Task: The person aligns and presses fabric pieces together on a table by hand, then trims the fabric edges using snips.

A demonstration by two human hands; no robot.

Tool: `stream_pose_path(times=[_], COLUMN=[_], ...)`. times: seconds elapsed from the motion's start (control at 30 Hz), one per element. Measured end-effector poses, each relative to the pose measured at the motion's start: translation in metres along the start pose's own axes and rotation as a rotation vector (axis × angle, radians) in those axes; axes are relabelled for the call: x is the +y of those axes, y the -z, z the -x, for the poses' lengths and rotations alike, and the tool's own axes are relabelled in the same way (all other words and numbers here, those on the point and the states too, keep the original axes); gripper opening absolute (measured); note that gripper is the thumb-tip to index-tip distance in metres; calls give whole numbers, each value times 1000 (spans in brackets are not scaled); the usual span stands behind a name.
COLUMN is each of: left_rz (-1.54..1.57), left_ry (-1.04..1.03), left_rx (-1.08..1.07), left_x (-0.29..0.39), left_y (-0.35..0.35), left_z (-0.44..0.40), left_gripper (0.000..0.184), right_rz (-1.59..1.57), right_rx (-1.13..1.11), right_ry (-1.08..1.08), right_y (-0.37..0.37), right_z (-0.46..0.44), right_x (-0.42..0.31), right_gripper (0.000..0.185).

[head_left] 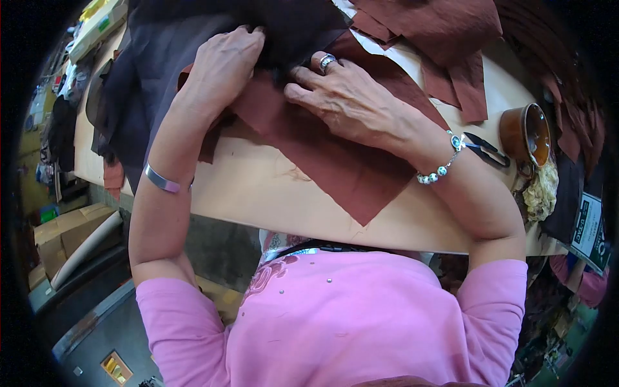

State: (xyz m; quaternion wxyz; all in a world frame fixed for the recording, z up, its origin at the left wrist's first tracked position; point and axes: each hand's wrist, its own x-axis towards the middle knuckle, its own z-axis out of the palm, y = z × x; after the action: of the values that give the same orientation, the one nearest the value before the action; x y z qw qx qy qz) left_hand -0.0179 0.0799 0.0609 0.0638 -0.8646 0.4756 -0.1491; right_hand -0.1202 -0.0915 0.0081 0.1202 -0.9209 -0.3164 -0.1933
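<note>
A dark, nearly black cloth (pixel 303 29) spreads over the far side of the table, meeting a reddish-brown cloth piece (pixel 342 171) whose pointed corner hangs toward me. At the seam between the two, my left hand (pixel 227 68) is closed with its fingers curled into the dark cloth, fingertips partly hidden. Just to its right, my right hand (pixel 351 100), wearing a ring, pinches the brown cloth near the dark edge. Its fingertips are partly covered by folds.
Black thread snips (pixel 487 149) lie beside a brown glazed cup (pixel 525 135) at the right. More brown cloth pieces (pixel 445 32) are heaped at the far right. The table's near edge (pixel 309 233) runs before my body. A cardboard box (pixel 74 238) stands lower left.
</note>
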Motion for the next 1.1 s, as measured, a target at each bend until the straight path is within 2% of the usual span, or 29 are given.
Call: stream_pose_path(times=[0.13,0.27,0.37,0.5,0.6,0.7,0.73,0.8,0.83,0.93,1.1], left_rz=[-13,-4,-1,-5,-175,21,76,63,117,222,419], left_ry=[1,20,59,70,6,-25,-15,42,43,199,218], left_rx=[2,26,20,55,139,449,404,174,203,177,249], left_x=[-6,-6,-2,1,2,30,42,49,44,26,16], left_y=[-12,-16,-10,-11,-13,-4,-1,-7,-10,-12,-25], left_z=[-1,2,6,8,13,12,13,15,13,13,17], left_gripper=[23,25,26,24,18,19,27,31,22,16,9], right_rz=[34,22,59,9,-52,-56,-54,-62,-68,-61,-107], right_rx=[32,-134,-98,-201,-208,-193,-194,-201,-202,-197,-229], right_ry=[-29,-61,-22,-78,-152,-180,-184,-181,-177,-148,-166], right_y=[-3,8,16,45,61,63,62,62,61,68,87], right_z=[-3,1,17,55,78,83,81,81,83,92,117], right_x=[-4,-9,-12,-27,-39,-42,-42,-43,-42,-40,-47], right_gripper=[16,25,29,32,31,30,29,28,27,27,26])
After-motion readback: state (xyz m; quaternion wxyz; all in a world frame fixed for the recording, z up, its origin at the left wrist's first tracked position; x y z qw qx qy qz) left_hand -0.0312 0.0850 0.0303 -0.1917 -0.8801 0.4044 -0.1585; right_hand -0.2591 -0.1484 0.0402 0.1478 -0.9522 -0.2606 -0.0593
